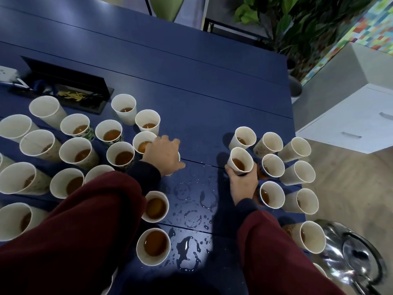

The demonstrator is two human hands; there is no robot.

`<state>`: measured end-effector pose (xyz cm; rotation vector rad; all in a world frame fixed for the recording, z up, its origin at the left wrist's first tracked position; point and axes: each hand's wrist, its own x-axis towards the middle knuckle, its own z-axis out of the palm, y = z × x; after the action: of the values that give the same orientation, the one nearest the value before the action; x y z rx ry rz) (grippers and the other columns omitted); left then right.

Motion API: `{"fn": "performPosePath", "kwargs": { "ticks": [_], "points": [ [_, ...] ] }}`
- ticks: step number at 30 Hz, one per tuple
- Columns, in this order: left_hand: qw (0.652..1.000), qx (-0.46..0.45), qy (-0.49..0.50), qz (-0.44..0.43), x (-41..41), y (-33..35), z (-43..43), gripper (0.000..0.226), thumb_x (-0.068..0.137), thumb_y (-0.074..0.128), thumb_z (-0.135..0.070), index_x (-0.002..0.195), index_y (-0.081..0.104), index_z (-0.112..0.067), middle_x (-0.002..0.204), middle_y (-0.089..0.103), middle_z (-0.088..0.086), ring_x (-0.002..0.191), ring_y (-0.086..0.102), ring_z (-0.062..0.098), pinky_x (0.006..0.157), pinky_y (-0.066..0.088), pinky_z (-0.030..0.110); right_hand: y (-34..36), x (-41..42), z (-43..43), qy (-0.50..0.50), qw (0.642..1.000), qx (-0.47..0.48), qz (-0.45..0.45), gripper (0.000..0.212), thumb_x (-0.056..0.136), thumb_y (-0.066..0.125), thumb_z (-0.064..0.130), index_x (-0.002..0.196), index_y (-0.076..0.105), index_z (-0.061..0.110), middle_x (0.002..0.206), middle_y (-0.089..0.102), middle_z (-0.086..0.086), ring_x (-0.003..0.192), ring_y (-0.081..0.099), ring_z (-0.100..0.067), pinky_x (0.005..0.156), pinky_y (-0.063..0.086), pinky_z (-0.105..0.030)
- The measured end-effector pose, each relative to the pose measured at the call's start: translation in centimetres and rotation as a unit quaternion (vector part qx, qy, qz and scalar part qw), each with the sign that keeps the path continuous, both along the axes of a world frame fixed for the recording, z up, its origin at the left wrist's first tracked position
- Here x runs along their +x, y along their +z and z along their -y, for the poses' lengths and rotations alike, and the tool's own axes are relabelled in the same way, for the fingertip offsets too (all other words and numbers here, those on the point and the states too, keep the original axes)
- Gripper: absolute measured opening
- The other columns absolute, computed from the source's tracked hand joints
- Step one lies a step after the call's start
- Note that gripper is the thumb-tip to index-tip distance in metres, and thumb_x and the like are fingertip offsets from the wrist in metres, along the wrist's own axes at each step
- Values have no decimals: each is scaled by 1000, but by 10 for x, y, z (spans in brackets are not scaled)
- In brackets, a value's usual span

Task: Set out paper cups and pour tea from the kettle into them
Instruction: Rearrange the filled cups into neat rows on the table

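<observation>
1. A white paper cup of tea (pixel 241 161) was held low by the right hand (pixel 243 185) over the blue tabletop (pixel 191 92).
2. Another cup (pixel 178 156) was covered by the left hand (pixel 162 154); its grip could not be told.
3. The cup was judged light, crushable and spill-prone; a gentle wall grip was advised.

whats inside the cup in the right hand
Brown tea pools low in the paper cup the right hand grips; the cup's bottom is hidden beneath the tea.

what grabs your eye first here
White paper cups, most holding brown tea, crowd the dark blue table left and right. The right hand grips one tea-filled cup; the left hand clasps a second cup from above. Spilled puddles glisten in front, a shiny steel kettle at bottom right.
</observation>
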<state>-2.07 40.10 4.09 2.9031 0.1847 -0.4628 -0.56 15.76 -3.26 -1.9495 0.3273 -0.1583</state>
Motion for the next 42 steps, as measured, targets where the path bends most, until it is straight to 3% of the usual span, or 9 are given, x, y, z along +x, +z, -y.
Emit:
{"fn": "performPosePath", "kwargs": {
  "ticks": [5,9,13,21,30,33,36,39,42],
  "points": [
    [997,50,-16,-50,3,1,8,65,76,75,-48,125,48,-14,120,52,14,112,55,32,85,49,41,-10,7,4,-22,1000,15,-11,48,75,88,14,111,56,20,102,66,6,96,62,-13,90,46,-26],
    [995,78,-35,-59,4,-5,7,48,86,64,-31,126,47,-11,121,52,16,110,56,31,89,48,36,-12,10,2,-19,1000,16,-14,55,74,89,14,113,52,23,106,64,5,99,60,-14,91,43,-26],
    [997,62,-24,-47,2,-5,7,44,89,62,-30,125,47,-11,121,54,16,110,57,31,87,48,34,-17,12,7,-13,999,7,-31,55,72,90,18,112,53,22,106,65,3,99,62,-17,93,46,-31],
    [999,39,-15,-23,1,6,14,50,86,67,-37,124,48,-12,120,57,14,109,58,30,85,48,34,-12,13,8,7,999,5,-44,56,71,92,23,112,55,18,101,66,6,96,62,-16,91,45,-29],
    [1000,-3,-8,5,-5,26,20,53,84,69,-38,124,49,-12,120,56,14,110,56,32,84,47,37,-12,7,5,12,991,-42,-123,79,70,91,19,132,45,6,126,62,-13,117,59,-30,102,45,-39],
    [1000,-17,-13,20,-9,34,25,50,83,69,-36,121,49,-11,117,56,14,109,56,33,83,47,38,-7,-5,-2,-23,985,-45,-166,76,72,89,20,131,45,5,123,63,-17,116,60,-37,101,48,-43],
    [999,-40,-17,23,-14,41,31,50,82,70,-38,120,50,-12,116,57,14,109,56,33,85,48,40,-1,-25,-13,-38,984,-9,-174,63,73,86,18,124,49,10,113,62,-9,112,60,-33,100,49,-44],
    [997,-60,-30,28,-22,46,42,51,81,71,-40,120,51,-14,116,57,11,109,56,32,86,48,41,3,-53,-23,38,990,30,-132,51,76,80,6,115,52,23,110,62,6,114,61,-21,103,48,-40],
    [995,-75,-51,32,-30,51,53,52,80,71,-44,120,52,-17,115,58,8,109,56,30,86,48,40,11,-77,-29,198,977,11,-80,61,72,80,11,123,53,29,121,61,16,119,57,-5,103,46,-27]
  ]
}}
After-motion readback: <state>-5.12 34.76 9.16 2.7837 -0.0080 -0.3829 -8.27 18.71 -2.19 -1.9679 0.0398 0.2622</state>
